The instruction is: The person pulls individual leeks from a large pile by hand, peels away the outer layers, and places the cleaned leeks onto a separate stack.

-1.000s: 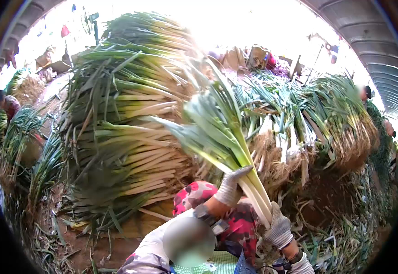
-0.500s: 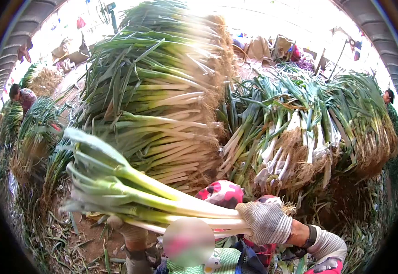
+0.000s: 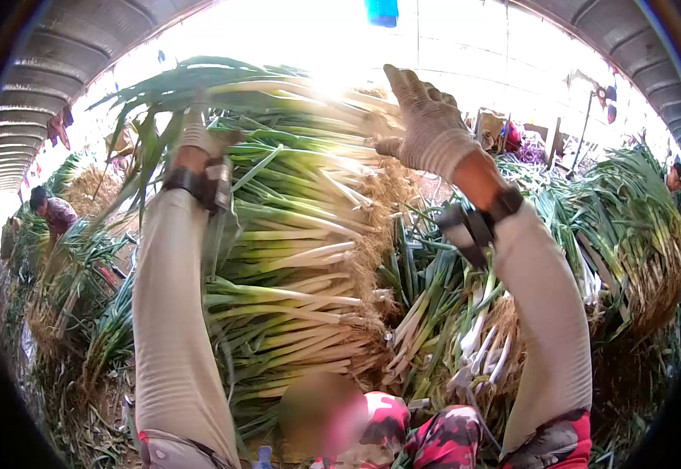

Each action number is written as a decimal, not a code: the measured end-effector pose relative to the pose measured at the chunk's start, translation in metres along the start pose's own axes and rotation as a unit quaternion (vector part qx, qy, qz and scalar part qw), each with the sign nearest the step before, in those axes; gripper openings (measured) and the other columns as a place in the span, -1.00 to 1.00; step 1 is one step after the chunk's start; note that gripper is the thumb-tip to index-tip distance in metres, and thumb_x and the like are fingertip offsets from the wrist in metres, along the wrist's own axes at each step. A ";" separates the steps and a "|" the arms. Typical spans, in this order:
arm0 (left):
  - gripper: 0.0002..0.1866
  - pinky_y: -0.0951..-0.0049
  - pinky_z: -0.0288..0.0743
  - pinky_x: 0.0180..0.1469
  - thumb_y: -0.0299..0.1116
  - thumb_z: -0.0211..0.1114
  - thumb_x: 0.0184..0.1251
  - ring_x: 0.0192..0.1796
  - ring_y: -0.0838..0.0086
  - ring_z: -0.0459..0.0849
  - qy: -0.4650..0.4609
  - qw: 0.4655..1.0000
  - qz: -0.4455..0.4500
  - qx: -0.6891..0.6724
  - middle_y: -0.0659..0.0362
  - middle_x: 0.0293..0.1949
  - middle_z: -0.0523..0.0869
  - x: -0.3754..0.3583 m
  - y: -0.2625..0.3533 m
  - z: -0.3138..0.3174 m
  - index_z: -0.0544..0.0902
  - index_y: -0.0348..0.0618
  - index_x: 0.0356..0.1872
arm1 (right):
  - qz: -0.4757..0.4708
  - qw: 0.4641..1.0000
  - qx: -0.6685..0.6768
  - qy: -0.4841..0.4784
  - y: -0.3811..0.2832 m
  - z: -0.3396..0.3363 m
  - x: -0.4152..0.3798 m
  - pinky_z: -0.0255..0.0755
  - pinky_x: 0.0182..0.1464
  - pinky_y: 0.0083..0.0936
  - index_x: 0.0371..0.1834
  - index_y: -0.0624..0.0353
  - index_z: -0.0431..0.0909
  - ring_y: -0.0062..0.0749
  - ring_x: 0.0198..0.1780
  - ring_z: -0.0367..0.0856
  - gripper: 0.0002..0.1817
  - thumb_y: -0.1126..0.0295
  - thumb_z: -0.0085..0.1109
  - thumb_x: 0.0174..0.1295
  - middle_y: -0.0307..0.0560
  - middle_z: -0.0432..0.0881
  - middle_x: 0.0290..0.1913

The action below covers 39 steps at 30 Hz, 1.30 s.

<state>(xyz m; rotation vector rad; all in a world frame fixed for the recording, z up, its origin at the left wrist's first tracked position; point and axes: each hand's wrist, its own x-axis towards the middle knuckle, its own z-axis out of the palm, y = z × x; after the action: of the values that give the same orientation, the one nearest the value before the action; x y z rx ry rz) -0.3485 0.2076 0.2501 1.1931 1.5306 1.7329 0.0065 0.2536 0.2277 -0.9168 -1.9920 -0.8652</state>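
A bunch of leeks (image 3: 301, 87) lies across the far top of a tall leek pile (image 3: 301, 258), its green leaves to the left and pale stems to the right. My left hand (image 3: 203, 137), gloved and somewhat blurred, is at the leafy end, fingers stretched upward and thumb apart. Leaves overlap its fingertips. Beside the root end is my right hand (image 3: 430, 129) in a striped knit glove, raised with its fingers spread and nothing in it. Both arms reach forward over the pile, with dark bands on the wrists.
More leeks (image 3: 629, 227) are heaped on the right, roots toward me. Another heap (image 3: 75, 273) stands at the left, where a person (image 3: 55, 211) bends over. Part of another person (image 3: 675, 178) shows at the far right. My patterned knees (image 3: 442, 438) are close to the near pile.
The leek bunch that was low in front of me, with my right hand around its root end, now lies on top of the far pile. Both arms have stretched forward, and the right hand has let go.
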 end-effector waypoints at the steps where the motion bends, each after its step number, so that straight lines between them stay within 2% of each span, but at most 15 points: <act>1: -0.46 0.18 0.46 0.07 -0.03 0.18 0.29 0.02 0.33 0.60 -0.029 0.948 0.135 0.287 0.06 -0.01 0.64 -0.012 -0.018 0.018 0.41 -0.24 0.12 | 0.050 0.988 0.109 -0.096 -0.010 -0.038 -0.003 0.36 0.19 -0.25 0.37 0.15 0.03 -0.10 0.10 0.49 -0.28 0.18 0.10 0.20 0.23 0.45 0.12; 2: -0.54 0.20 0.48 0.05 -0.13 0.15 0.29 0.00 0.32 0.61 -0.111 0.961 0.151 0.203 0.05 -0.04 0.64 0.004 -0.072 0.029 0.43 -0.22 0.10 | 0.104 0.952 0.215 -0.193 -0.019 -0.059 -0.016 0.29 0.26 -0.25 0.36 0.17 0.08 -0.09 0.17 0.45 -0.32 0.19 0.07 0.21 0.24 0.43 0.15; 4: -0.67 0.24 0.53 0.02 -0.34 0.09 0.30 -0.04 0.32 0.62 -0.284 0.950 0.131 0.017 0.04 -0.10 0.65 0.037 -0.178 0.050 0.47 -0.20 0.06 | 0.023 0.973 0.225 -0.050 -0.007 -0.050 -0.083 0.31 0.21 -0.20 0.26 0.20 0.24 -0.05 0.15 0.46 -0.44 0.15 0.01 0.26 0.23 0.46 0.12; 5: -0.72 0.25 0.53 0.02 -0.48 0.05 0.28 -0.06 0.26 0.62 -0.284 0.920 -0.167 -0.214 0.03 -0.14 0.63 -0.041 -0.183 0.086 0.51 -0.20 0.01 | 0.043 0.968 0.208 -0.133 0.000 -0.049 -0.124 0.33 0.18 -0.19 0.23 0.22 0.27 -0.06 0.14 0.48 -0.45 0.19 0.07 0.22 0.22 0.48 0.10; 8: -0.68 0.29 0.58 -0.17 -0.51 0.22 0.17 -0.20 0.37 0.64 -0.399 0.818 -0.298 -0.287 0.14 -0.29 0.62 -0.179 -0.249 0.142 0.47 -0.27 -0.03 | 0.094 0.909 0.171 -0.369 0.034 -0.049 -0.256 0.44 0.03 -0.16 0.14 0.23 0.35 -0.02 -0.03 0.57 -0.51 0.33 0.15 0.12 0.22 0.57 -0.06; 9: -0.67 0.34 0.57 -0.21 -0.44 0.24 0.20 -0.26 0.39 0.64 -0.420 0.793 -0.324 -0.299 0.16 -0.29 0.62 -0.226 -0.230 0.163 0.45 -0.23 -0.01 | 0.151 0.815 0.103 -0.550 0.048 -0.048 -0.290 0.46 0.01 -0.16 0.09 0.14 0.42 0.02 0.01 0.57 -0.52 0.19 0.14 0.10 0.24 0.58 -0.05; 11: -0.68 0.35 0.57 -0.18 -0.39 0.23 0.25 -0.25 0.38 0.65 -0.416 0.757 -0.436 -0.251 0.16 -0.27 0.63 -0.296 -0.183 0.195 0.45 -0.21 -0.01 | 0.186 0.749 0.104 -0.627 0.073 -0.060 -0.364 0.48 -0.05 -0.17 -0.14 0.14 0.54 0.05 -0.15 0.62 -0.56 0.02 0.03 0.10 0.20 0.63 -0.22; 15: -0.70 0.31 0.55 -0.12 -0.39 0.23 0.26 -0.17 0.34 0.66 -0.546 0.615 -0.476 -0.313 0.12 -0.23 0.64 -0.390 -0.134 0.242 0.45 -0.24 -0.02 | 0.189 0.685 0.083 -0.699 0.125 -0.086 -0.471 0.48 -0.04 -0.25 -0.09 0.09 0.55 0.04 -0.09 0.60 -0.54 0.02 0.16 0.05 0.17 0.62 -0.13; 18: -0.70 0.35 0.58 -0.14 -0.40 0.20 0.27 -0.22 0.32 0.67 -0.552 0.577 -0.501 -0.333 0.08 -0.25 0.65 -0.425 -0.128 0.265 0.45 -0.25 -0.01 | 0.346 0.644 0.197 -0.653 0.177 -0.145 -0.482 0.47 -0.04 -0.36 0.10 -0.04 0.52 -0.13 -0.07 0.61 -0.53 0.22 0.23 0.06 -0.01 0.60 0.04; 20: -0.73 0.34 0.60 -0.16 -0.41 0.20 0.27 -0.22 0.32 0.67 -0.531 0.587 -0.481 -0.377 0.08 -0.26 0.65 -0.435 -0.151 0.281 0.48 -0.28 -0.05 | 0.359 0.623 -0.025 -0.695 0.217 -0.178 -0.463 0.46 0.03 -0.35 0.05 0.06 0.55 -0.11 -0.03 0.60 -0.56 0.17 0.18 0.08 0.02 0.62 -0.01; 22: -0.77 0.34 0.60 -0.16 -0.43 0.18 0.28 -0.26 0.32 0.67 -0.491 0.614 -0.486 -0.381 0.10 -0.27 0.64 -0.436 -0.185 0.297 0.49 -0.26 -0.08 | 0.326 0.711 -0.117 -0.613 0.263 -0.232 -0.451 0.46 0.03 -0.29 -0.03 0.07 0.58 -0.07 -0.02 0.60 -0.59 0.18 0.17 0.03 0.07 0.62 -0.05; 27: -0.83 0.35 0.58 -0.38 -0.43 0.17 0.29 -0.36 0.29 0.67 -0.434 0.629 -0.514 -0.390 0.13 -0.39 0.61 -0.432 -0.224 0.317 0.44 -0.15 -0.13 | 0.388 0.683 -0.376 -0.492 0.333 -0.338 -0.412 0.48 -0.07 -0.17 -0.20 0.17 0.59 0.10 -0.15 0.60 -0.73 0.31 0.11 0.05 0.26 0.62 -0.23; 30: -0.84 0.31 0.60 -0.33 -0.41 0.12 0.33 -0.33 0.24 0.68 -0.402 0.653 -0.524 -0.371 0.11 -0.35 0.63 -0.434 -0.247 0.333 0.43 -0.15 -0.11 | 0.467 0.711 -0.295 -0.435 0.327 -0.338 -0.428 0.49 -0.06 -0.17 -0.20 0.21 0.59 0.10 -0.14 0.60 -0.71 0.34 0.11 0.02 0.28 0.61 -0.23; 34: -0.84 0.21 0.59 -0.21 -0.35 0.15 0.31 -0.31 0.18 0.68 -0.371 0.622 -0.576 -0.379 0.10 -0.31 0.65 -0.425 -0.274 0.352 0.50 -0.18 -0.18 | 0.350 0.795 -0.043 -0.493 0.253 -0.244 -0.471 0.48 -0.03 -0.29 -0.07 0.08 0.60 -0.05 -0.10 0.62 -0.65 0.27 0.17 0.05 0.17 0.61 -0.15; 39: -0.68 0.14 0.52 -0.14 -0.25 0.23 0.21 -0.24 0.14 0.63 -0.310 0.727 -0.527 -0.314 0.03 -0.28 0.62 -0.413 -0.265 0.352 0.47 -0.19 -0.10 | 0.262 0.849 -0.016 -0.459 0.165 -0.088 -0.488 0.48 -0.23 -0.22 -0.03 -0.04 0.55 -0.04 -0.32 0.60 -0.72 0.26 0.00 0.21 0.11 0.62 -0.36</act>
<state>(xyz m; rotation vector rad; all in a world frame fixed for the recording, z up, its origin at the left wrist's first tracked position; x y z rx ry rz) 0.1084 0.0887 -0.1264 0.2905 0.7607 0.7744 0.3930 0.1196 -0.0983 -2.0464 -2.2518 -0.1088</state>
